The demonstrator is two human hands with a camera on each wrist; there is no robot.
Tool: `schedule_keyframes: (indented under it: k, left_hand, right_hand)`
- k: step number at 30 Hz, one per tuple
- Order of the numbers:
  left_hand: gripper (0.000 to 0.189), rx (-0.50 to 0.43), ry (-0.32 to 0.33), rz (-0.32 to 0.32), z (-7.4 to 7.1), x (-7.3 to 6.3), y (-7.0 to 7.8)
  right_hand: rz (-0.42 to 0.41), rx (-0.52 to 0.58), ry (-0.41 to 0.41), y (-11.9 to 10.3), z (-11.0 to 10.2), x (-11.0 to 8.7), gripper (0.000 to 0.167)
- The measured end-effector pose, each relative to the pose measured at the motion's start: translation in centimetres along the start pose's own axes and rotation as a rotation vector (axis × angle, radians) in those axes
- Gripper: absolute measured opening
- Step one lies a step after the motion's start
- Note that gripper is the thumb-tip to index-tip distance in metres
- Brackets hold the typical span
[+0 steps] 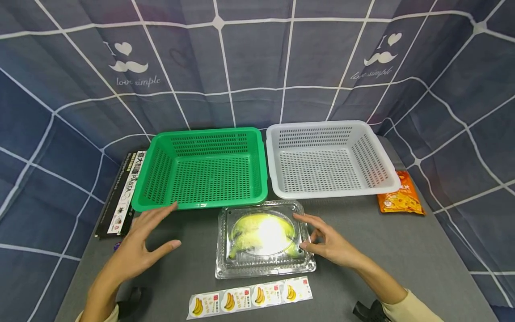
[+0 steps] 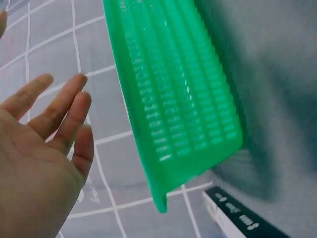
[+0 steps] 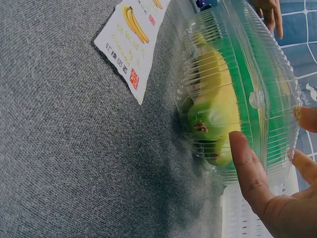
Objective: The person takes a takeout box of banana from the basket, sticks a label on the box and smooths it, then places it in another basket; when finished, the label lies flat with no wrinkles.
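A lidded clear plastic clamshell box [image 1: 265,271] lies on the grey table with yellow-green bananas [image 1: 243,235] inside. My right hand [image 1: 331,243] touches the box's right side, thumb and fingers spread along it; in the right wrist view the thumb [image 3: 247,171] is against its side wall. Left of the box, my left hand [image 1: 138,246] hovers with fingers extended and holds nothing. It is nearest the front left corner of the green basket [image 1: 201,205]. In front of the box is a strip of banana stickers [image 1: 249,298].
Beside the green basket stands a white basket [image 1: 334,194]. A black pasta box [image 1: 124,192] lies at the left, partly behind the green basket. An orange snack bag [image 1: 402,197] sits at the right. Checked blue-grey cloth [image 1: 257,53] encloses the back and sides.
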State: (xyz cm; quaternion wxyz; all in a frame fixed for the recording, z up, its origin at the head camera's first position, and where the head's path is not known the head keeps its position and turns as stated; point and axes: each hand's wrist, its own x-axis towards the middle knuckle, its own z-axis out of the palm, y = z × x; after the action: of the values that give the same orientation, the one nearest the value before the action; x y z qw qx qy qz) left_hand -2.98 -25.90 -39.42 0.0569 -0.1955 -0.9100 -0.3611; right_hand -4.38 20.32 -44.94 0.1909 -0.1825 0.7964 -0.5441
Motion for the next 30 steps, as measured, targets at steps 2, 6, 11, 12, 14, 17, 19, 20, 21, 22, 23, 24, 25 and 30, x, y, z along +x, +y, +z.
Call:
schedule_keyframes:
  k: [2,6,11,12,14,17,19,20,21,22,23,24,25,30]
  left_hand:
    - [0.084,-0.036,-0.026,-0.004,0.5,-0.8,0.6]
    - [0.081,-0.050,-0.073,0.007,1.3,-1.6,1.3]
    - [0.066,-0.026,-0.133,0.071,1.8,-2.2,1.6]
    - [0.059,-0.049,-0.162,0.091,2.0,-2.3,1.5]
    - [0.046,-0.123,-0.236,0.122,2.5,-2.5,1.3]
    - [0.038,-0.258,-0.351,0.170,3.4,-2.9,0.6]
    - [0.040,-0.319,-0.396,0.207,4.0,-3.2,0.1]
    - [0.043,-0.335,-0.409,0.228,4.3,-3.4,-0.1]
    - [0.045,-0.352,-0.422,0.244,4.7,-3.5,-0.3]
    - [0.047,-0.369,-0.434,0.252,5.0,-3.7,-0.4]
    - [0.048,-0.389,-0.454,0.250,5.3,-3.9,-0.5]
    - [0.050,-0.404,-0.476,0.247,5.6,-4.0,-0.6]
    - [0.051,-0.419,-0.507,0.236,5.9,-4.2,-0.7]
    - [0.051,-0.480,-0.665,0.152,7.0,-5.1,-1.3]
  right_hand:
    - [-0.001,-0.002,0.004,0.0,-0.1,0.0,0.073]
    - [0.006,-0.007,0.007,0.1,-0.2,-0.2,0.073]
    - [0.001,-0.006,0.001,0.1,-0.1,-0.2,0.072]
    - [0.000,-0.004,0.001,0.1,-0.1,-0.2,0.072]
    - [0.001,-0.002,-0.005,0.1,0.0,-0.1,0.072]
    - [0.008,-0.002,-0.013,0.2,0.2,0.0,0.072]
    - [0.010,0.000,-0.014,0.2,0.2,0.0,0.071]
    - [0.009,0.002,-0.013,0.3,0.2,0.1,0.071]
    - [0.009,0.003,-0.013,0.3,0.2,0.1,0.071]
    - [0.006,0.006,-0.013,0.3,0.2,0.1,0.071]
    - [0.006,0.008,-0.012,0.3,0.2,0.1,0.071]
    - [0.005,0.009,-0.013,0.3,0.2,0.1,0.071]
    - [0.006,0.011,-0.014,0.3,0.2,0.0,0.071]
    - [0.015,0.016,-0.024,0.3,0.1,-0.1,0.071]
